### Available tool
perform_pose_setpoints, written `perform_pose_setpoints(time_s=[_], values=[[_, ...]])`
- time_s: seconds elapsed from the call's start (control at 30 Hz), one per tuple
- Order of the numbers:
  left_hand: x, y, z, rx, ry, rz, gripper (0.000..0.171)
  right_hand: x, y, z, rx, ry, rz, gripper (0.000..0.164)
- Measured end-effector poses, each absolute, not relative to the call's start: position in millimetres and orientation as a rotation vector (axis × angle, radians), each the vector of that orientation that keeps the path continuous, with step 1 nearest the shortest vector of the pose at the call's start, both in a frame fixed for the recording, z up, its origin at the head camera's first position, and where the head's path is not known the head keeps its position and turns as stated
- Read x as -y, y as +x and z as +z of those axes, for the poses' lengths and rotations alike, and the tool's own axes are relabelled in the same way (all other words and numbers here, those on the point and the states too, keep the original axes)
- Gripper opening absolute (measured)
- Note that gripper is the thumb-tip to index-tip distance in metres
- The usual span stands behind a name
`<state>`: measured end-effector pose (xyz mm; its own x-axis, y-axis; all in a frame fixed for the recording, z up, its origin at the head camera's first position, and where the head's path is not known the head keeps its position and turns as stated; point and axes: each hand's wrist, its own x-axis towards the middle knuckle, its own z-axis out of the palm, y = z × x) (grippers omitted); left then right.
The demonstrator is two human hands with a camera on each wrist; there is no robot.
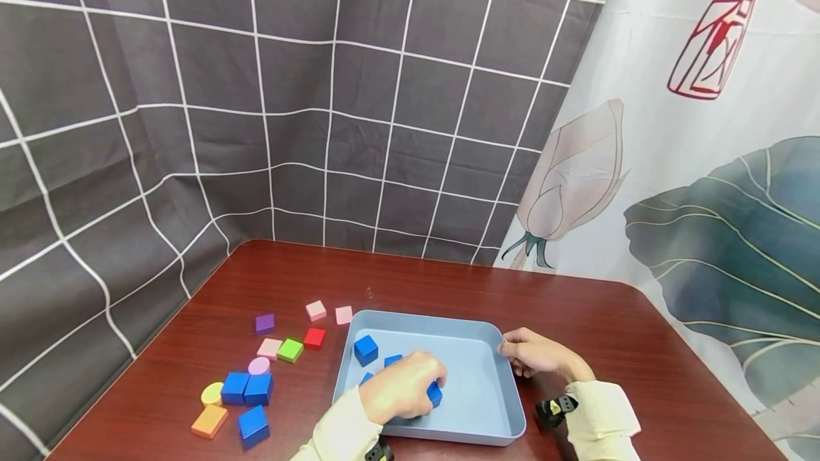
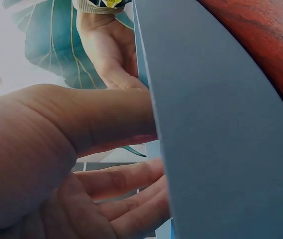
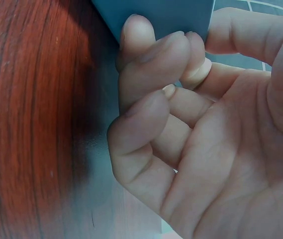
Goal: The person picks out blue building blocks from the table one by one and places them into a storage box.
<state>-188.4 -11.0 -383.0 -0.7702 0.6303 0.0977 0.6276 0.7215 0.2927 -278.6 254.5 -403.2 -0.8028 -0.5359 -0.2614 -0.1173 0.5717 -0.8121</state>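
A light blue tray (image 1: 477, 368) lies on the table. My left hand (image 1: 403, 384) reaches over its near wall and grips a blue block (image 1: 434, 395) low inside it. In the left wrist view the tray's wall (image 2: 221, 119) hides the fingertips and that block. Another blue block (image 1: 366, 350) sits near the tray's far left corner, and two more show partly behind my left hand. At the right side, my right hand (image 1: 538, 354) pinches the tray's rim between thumb and fingers; its other fingers (image 3: 139, 124) curl beside the wall.
Left of the tray lie several loose blocks: blue ones (image 1: 254, 425), an orange one (image 1: 209, 421), a yellow disc (image 1: 212, 395), a green one (image 1: 290, 350), a red one (image 1: 314, 338), a purple one (image 1: 265, 324) and pink ones (image 1: 316, 310). A grey checked curtain (image 1: 301, 141) hangs behind the table.
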Motion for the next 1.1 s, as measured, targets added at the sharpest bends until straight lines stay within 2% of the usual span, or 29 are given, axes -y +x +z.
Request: perform_pose_setpoints(time_s=[0.33,0.57,0.77,1.0,1.1], values=[[11,-189,-384,-2.856,0.97,0.512,0.019,-253,-278,-401,-2.315,-0.516,-1.137,0.031],[16,-193,-378,-2.846,0.902,0.535,0.032,-252,-278,-401,-2.31,-0.51,-1.151,0.029],[31,-194,-359,-2.77,0.798,0.692,0.032,-252,-279,-401,-2.302,-0.513,-1.167,0.028],[64,-200,-340,-2.848,0.753,0.825,0.02,-253,-279,-401,-2.303,-0.514,-1.166,0.029],[78,-203,-339,-2.889,0.647,0.88,0.021,-253,-278,-401,-2.307,-0.512,-1.158,0.029]])
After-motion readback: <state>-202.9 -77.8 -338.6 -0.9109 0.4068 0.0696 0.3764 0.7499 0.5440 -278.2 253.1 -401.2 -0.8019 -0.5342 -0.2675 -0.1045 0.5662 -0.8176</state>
